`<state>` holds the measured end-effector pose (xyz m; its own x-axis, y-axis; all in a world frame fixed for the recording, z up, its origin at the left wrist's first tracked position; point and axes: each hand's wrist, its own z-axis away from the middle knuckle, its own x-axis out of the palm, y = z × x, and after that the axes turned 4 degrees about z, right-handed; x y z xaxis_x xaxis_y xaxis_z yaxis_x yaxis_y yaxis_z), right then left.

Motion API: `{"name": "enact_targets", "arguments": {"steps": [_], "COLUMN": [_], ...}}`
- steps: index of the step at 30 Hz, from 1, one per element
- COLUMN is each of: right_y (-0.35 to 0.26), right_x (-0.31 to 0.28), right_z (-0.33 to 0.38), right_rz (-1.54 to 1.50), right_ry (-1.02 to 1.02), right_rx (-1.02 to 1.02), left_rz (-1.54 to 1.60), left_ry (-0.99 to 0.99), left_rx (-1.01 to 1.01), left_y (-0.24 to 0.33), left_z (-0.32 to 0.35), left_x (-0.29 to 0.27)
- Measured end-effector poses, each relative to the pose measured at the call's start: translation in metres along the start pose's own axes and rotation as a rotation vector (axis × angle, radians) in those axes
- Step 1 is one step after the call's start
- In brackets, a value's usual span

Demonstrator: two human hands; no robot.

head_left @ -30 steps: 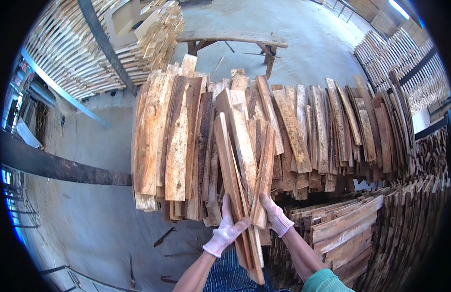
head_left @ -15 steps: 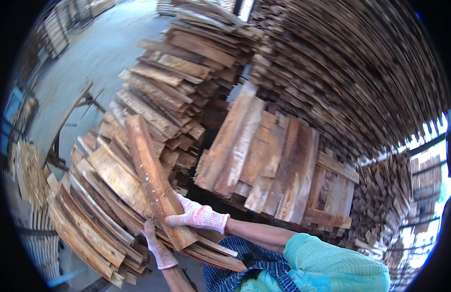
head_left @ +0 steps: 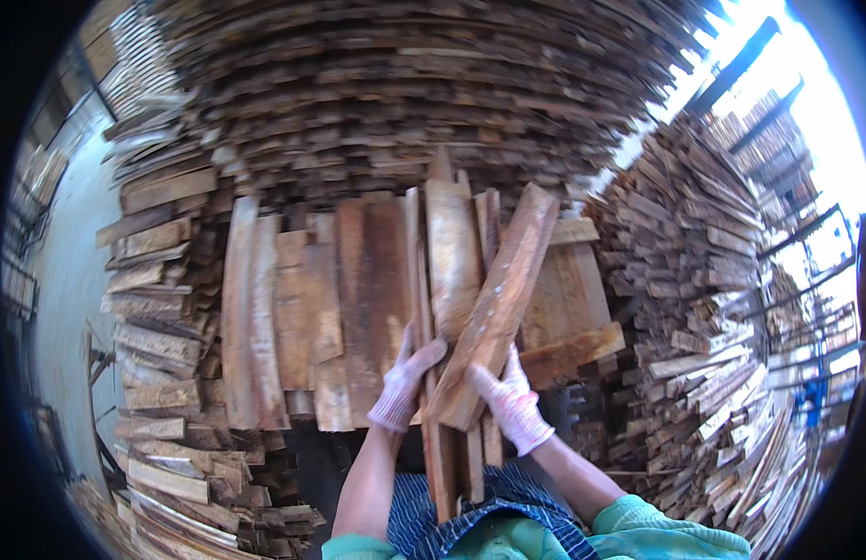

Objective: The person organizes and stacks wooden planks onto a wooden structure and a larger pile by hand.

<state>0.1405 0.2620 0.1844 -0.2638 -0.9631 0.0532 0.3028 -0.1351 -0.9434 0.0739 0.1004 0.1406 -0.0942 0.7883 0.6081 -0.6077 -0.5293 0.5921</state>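
Observation:
Between my gloved hands is a bundle of rough wooden boards, held in front of my apron with the far ends over a stack of boards. My left hand is closed on the left side of the bundle, its thumb against a narrow upright board. A reddish-brown board lies slantwise on top, leaning to the right. My right hand grips that board near its lower end, thumb on top. A paler board shows under it. The fingers beneath the bundle are hidden.
Ahead, side-by-side boards top a low stack, with a crosswise board at its right. A tall wall of stacked boards rises behind. Board piles stand at the left and right. Grey floor shows far left.
My view has turned right, from the left-hand pile to the low stack. Both hands have carried the boards away from that pile and over the stack, the reddish-brown board now tilting right.

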Motion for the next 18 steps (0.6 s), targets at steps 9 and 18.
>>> {"name": "enact_targets", "arguments": {"steps": [9,18], "right_y": [0.008,0.02], "right_x": [-0.283,-0.32], "right_z": [-0.119,-0.149], "right_rz": [1.32,1.021], "right_ry": [0.149,0.232], "right_rx": [0.138,0.131], "left_rz": [-0.163,-0.102], "left_ry": [-0.125,-0.026], "left_rx": [-0.022,0.118], "left_y": [-0.152,-0.085], "left_z": [-0.136,-0.09], "left_x": [0.137,0.115]}}
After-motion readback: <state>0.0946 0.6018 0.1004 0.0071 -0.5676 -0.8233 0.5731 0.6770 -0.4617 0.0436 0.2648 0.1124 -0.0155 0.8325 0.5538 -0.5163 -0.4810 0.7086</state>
